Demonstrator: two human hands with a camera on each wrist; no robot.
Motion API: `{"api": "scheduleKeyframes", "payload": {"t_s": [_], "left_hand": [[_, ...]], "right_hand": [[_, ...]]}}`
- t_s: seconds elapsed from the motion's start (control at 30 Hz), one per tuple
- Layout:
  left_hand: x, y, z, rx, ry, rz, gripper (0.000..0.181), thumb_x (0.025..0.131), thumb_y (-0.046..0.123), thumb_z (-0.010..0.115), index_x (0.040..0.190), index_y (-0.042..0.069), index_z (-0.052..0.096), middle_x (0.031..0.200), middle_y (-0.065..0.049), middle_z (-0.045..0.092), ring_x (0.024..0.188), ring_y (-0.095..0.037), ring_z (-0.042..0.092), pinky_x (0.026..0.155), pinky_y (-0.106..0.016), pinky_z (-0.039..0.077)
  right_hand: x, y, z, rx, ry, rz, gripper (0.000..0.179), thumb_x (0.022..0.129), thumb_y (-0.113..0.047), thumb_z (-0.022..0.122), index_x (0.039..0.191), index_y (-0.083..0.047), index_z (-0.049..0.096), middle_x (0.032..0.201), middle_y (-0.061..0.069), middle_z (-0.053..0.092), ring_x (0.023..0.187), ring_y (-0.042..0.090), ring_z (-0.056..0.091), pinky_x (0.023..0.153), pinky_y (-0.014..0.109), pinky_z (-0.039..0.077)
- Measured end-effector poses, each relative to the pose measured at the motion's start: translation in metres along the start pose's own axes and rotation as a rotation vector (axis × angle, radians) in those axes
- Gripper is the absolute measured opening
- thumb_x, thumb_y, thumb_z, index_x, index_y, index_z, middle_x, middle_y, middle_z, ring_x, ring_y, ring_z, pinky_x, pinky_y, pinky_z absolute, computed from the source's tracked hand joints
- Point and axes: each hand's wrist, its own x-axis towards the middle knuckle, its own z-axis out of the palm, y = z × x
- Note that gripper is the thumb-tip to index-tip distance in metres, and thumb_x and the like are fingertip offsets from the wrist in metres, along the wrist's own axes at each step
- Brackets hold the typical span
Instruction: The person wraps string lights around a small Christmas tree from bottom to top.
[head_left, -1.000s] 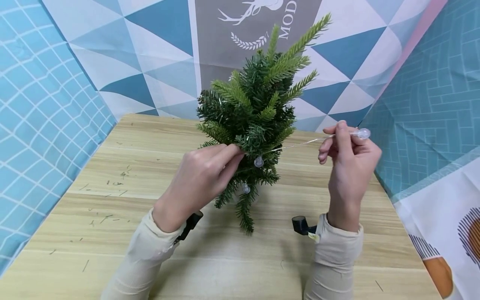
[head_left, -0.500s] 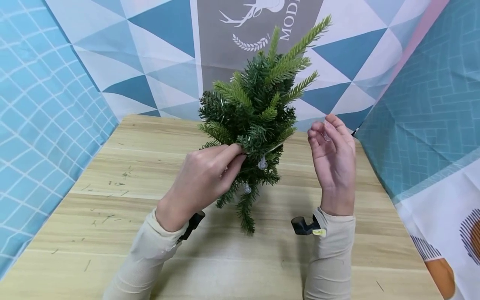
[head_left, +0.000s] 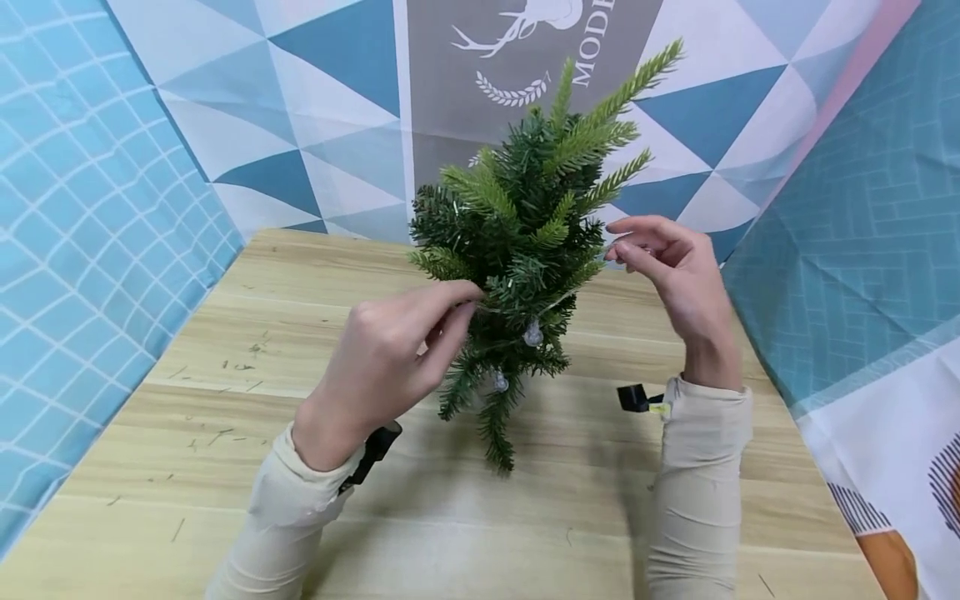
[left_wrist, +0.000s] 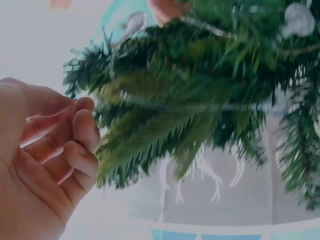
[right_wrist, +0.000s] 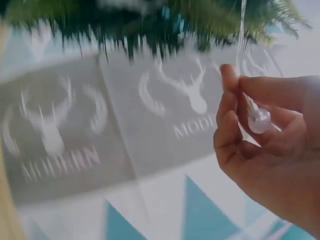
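Observation:
A small artificial Christmas tree [head_left: 517, 225] stands upright on the table. A clear bulb [head_left: 533, 334] and a lower one [head_left: 500, 381] hang among its front branches, part of a string of lights whose pale wire [left_wrist: 200, 107] crosses the needles. My right hand [head_left: 686, 279], right of the tree, pinches the wire between thumb and index finger; one round bulb [right_wrist: 259, 121] dangles inside that palm. On the left, my left hand [head_left: 375, 358] has its fingertips close to the branches. Its fingers are loosely curled, and nothing shows between them in the left wrist view.
The wooden table [head_left: 247, 467] has loose green needles [head_left: 240, 367] scattered on its left part. Patterned cloth [head_left: 330, 100] hangs behind the tree, with blue sheets at both sides. Black wrist cameras sit at both cuffs.
My right hand swung in from the far right toward the tree's right side, and the wire beside it shortened. My left fingertips drew slightly back from the branches.

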Motion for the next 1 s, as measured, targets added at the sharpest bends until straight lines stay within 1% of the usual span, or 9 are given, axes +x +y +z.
{"api": "scheduleKeyframes", "payload": {"t_s": [0.13,0.17,0.23,0.4,0.6,0.7,0.83,0.9,1.0], "left_hand": [[0.002,-0.003,-0.011,0.022,0.048,-0.016,0.020,0.098,0.006,0.052,0.102,-0.004,0.069,0.074,-0.005,0.067,0.055,-0.010,0.055,0.047,-0.022,0.046],[0.002,-0.003,-0.014,0.024,0.065,-0.026,0.020,0.098,0.007,0.052,0.102,-0.004,0.069,0.072,-0.005,0.066,0.055,-0.010,0.054,0.047,-0.022,0.045],[0.001,-0.005,-0.019,0.039,0.097,-0.046,0.020,0.098,0.009,0.052,0.101,-0.003,0.069,0.069,-0.004,0.064,0.053,-0.010,0.052,0.045,-0.023,0.044],[-0.001,-0.007,-0.025,0.057,0.130,-0.088,0.020,0.099,0.012,0.053,0.099,-0.002,0.068,0.067,-0.004,0.063,0.052,-0.010,0.049,0.045,-0.024,0.042],[-0.001,-0.007,-0.026,0.053,0.133,-0.092,0.020,0.100,0.012,0.052,0.099,-0.001,0.068,0.066,-0.003,0.062,0.052,-0.009,0.048,0.046,-0.024,0.041],[-0.001,-0.007,-0.026,0.049,0.133,-0.092,0.021,0.099,0.012,0.052,0.099,-0.002,0.068,0.066,-0.003,0.061,0.052,-0.009,0.048,0.045,-0.024,0.041],[-0.002,-0.007,-0.026,0.048,0.124,-0.094,0.021,0.099,0.011,0.051,0.099,-0.002,0.068,0.066,-0.003,0.061,0.052,-0.009,0.048,0.046,-0.022,0.041],[-0.002,-0.007,-0.026,0.041,0.122,-0.097,0.020,0.099,0.010,0.052,0.100,-0.002,0.068,0.067,-0.003,0.062,0.052,-0.009,0.048,0.046,-0.022,0.041],[-0.002,-0.008,-0.025,0.024,0.129,-0.108,0.018,0.098,0.008,0.054,0.101,-0.003,0.068,0.067,-0.003,0.063,0.052,-0.009,0.049,0.046,-0.022,0.041]], "right_hand": [[0.004,-0.007,-0.005,-0.568,0.065,-0.106,0.015,0.095,-0.007,0.068,0.106,-0.007,0.078,0.094,0.005,0.075,0.081,0.008,0.057,0.069,0.022,0.039],[0.005,-0.008,-0.004,-0.658,0.080,-0.126,0.014,0.094,-0.008,0.069,0.104,-0.010,0.079,0.095,0.005,0.075,0.082,0.007,0.055,0.070,0.022,0.037],[0.006,-0.009,-0.001,-0.737,0.085,-0.147,0.013,0.093,-0.008,0.071,0.101,-0.012,0.080,0.095,0.006,0.076,0.090,0.007,0.055,0.076,0.022,0.039],[-0.002,-0.005,0.008,-0.625,-0.006,-0.125,0.013,0.094,-0.005,0.067,0.103,-0.005,0.077,0.094,0.007,0.072,0.084,0.010,0.057,0.071,0.022,0.043],[-0.019,-0.003,0.012,-0.415,-0.118,0.012,0.022,0.100,-0.009,0.058,0.116,0.000,0.070,0.092,0.006,0.067,0.076,0.018,0.058,0.064,0.023,0.047],[-0.023,0.000,0.011,-0.378,-0.190,0.069,0.016,0.100,-0.008,0.057,0.107,0.000,0.069,0.084,0.008,0.063,0.068,0.017,0.054,0.059,0.025,0.045],[-0.024,0.006,0.012,-0.434,-0.280,0.129,0.012,0.098,-0.008,0.061,0.091,-0.004,0.069,0.076,0.006,0.061,0.057,0.014,0.048,0.050,0.026,0.040],[-0.024,0.008,0.014,-0.451,-0.227,0.121,0.011,0.098,-0.010,0.062,0.095,-0.003,0.070,0.074,0.007,0.063,0.057,0.014,0.051,0.050,0.025,0.041],[-0.022,0.008,0.017,-0.455,-0.040,0.013,0.011,0.098,-0.007,0.062,0.102,0.000,0.070,0.071,0.012,0.065,0.058,0.016,0.057,0.051,0.023,0.045]]}}
